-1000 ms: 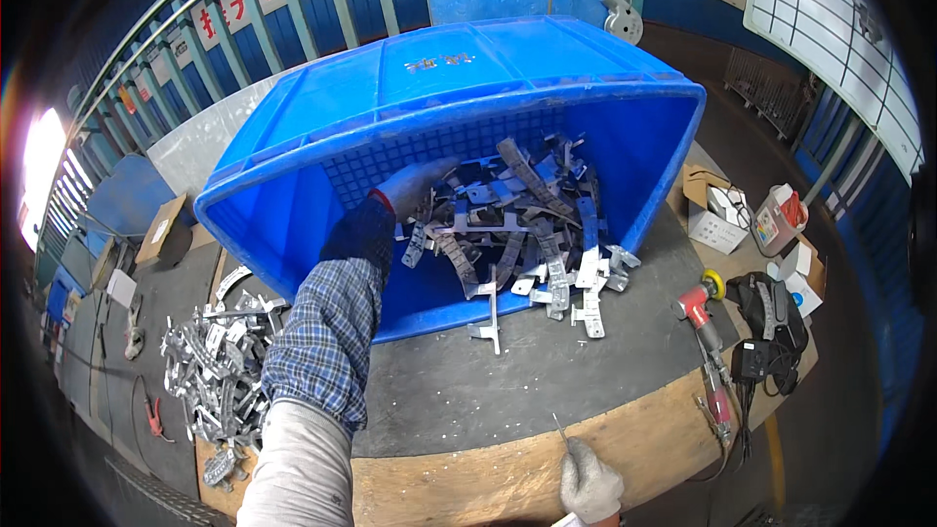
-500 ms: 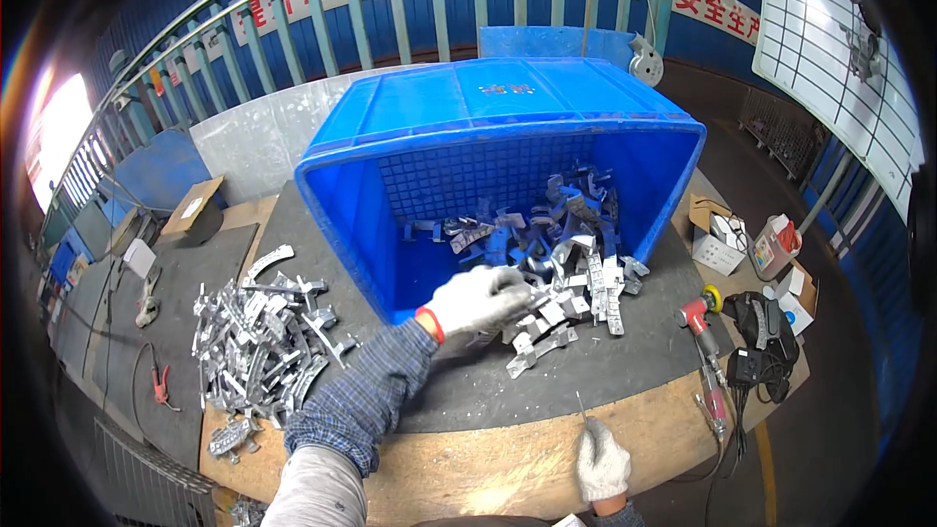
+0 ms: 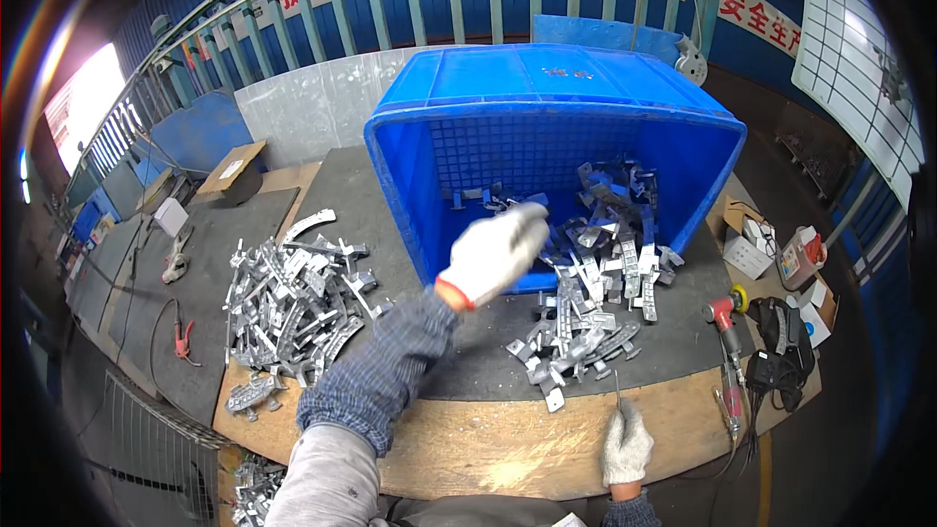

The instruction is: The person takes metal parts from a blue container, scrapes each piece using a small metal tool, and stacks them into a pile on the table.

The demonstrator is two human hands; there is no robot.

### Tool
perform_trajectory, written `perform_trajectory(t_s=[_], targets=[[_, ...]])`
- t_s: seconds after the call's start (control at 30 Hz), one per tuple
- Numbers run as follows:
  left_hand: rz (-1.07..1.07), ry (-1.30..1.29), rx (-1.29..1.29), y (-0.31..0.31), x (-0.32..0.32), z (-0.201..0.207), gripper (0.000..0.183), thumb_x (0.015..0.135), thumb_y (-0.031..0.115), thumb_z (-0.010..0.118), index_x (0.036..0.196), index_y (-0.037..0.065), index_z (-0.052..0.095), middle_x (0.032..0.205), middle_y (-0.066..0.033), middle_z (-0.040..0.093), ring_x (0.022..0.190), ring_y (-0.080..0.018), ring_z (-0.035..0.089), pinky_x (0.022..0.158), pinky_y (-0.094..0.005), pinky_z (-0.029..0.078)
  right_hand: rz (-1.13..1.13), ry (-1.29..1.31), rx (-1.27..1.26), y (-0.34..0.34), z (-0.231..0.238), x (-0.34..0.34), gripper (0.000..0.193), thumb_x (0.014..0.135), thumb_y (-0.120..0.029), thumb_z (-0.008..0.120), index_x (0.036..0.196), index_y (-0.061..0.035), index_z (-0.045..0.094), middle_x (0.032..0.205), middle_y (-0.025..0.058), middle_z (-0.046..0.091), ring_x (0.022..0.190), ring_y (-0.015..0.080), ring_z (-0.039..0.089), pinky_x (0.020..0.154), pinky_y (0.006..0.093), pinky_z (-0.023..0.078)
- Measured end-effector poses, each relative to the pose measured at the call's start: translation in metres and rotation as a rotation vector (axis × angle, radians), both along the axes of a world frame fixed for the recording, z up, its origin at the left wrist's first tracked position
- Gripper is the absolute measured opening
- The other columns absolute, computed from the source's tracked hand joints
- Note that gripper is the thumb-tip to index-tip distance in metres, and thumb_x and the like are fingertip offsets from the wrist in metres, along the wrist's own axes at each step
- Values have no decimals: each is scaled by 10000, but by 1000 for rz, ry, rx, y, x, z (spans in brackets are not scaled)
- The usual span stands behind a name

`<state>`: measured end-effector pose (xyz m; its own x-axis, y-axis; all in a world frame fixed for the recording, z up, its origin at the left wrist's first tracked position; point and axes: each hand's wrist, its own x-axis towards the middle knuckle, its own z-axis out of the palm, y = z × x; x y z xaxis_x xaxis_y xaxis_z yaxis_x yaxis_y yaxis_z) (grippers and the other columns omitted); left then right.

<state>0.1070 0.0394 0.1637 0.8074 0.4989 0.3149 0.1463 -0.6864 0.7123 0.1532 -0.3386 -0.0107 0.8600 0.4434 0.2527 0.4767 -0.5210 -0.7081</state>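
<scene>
Gloved left hand over the mouth of a blue tote, thin rod in the right

In the head view, a large blue tote (image 3: 488, 78) lies on its side on the bench (image 3: 468, 464), its opening toward the person. Silvery metal brackets (image 3: 630, 259) are heaped inside it, mostly toward the right, and spill over its lower edge. A smaller cluster of brackets (image 3: 586, 340) lies just in front, on the black mat (image 3: 468, 356) that covers much of the bench. A third heap, the left pile (image 3: 288, 298), sits on the mat to the left of the tote, well apart from that cluster.

The left hand (image 3: 496, 252), in a white glove with a red cuff, is in front of the tote's opening. Its fingers are loosely together and slightly bent (the hand is a little blurred); its palm side is hidden, so I cannot tell whether it has hold of anything. The right hand (image 3: 627, 444), also gloved, is near the front wooden edge, its fingers closed around a thin rod (image 3: 617, 390) that points away from the person, near the front cluster.

Farther right on the bench lie a red air tool (image 3: 724, 312) with a yellow disc, a black bag (image 3: 781, 332) and a white carton (image 3: 747, 256). At the left lies a red-handled blow gun (image 3: 183, 342) on a hose. Behind the bench runs a green railing (image 3: 456, 0).
</scene>
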Motion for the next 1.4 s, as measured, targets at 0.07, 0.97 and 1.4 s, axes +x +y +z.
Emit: perform_trajectory(t_s=[0.07, 0.97, 1.4], targets=[[227, 147, 94, 38, 39, -9, 424, 1077, 411, 619, 1403, 156, 710, 1193, -206, 802, 1111, -407, 769, 992, -509, 603, -13, -17, -9, -8, 0, 3, 300, 1065, -188, 685, 1298, -10, 750, 1121, 235, 808, 1033, 430, 791, 895, 484, 625], [280, 388, 26, 151, 91, -163, 414, 1012, 359, 659, 1336, 106, 715, 1294, -264, 751, 1228, -472, 710, 1022, -530, 573, 22, 79, -4, 17, 6, 22, 291, 1047, -191, 694, 1292, -49, 757, 1043, 251, 796, 925, 459, 783, 797, 500, 626], [313, 287, -419, -8, -25, -114, 387, 1014, 362, 636, 1225, 39, 616, 1118, -292, 773, 1075, -494, 755, 917, -550, 581, -37, 57, -15, 19, -6, 21, 315, 1080, -183, 666, 1318, 10, 740, 1147, 259, 800, 1048, 403, 798, 918, 463, 610]])
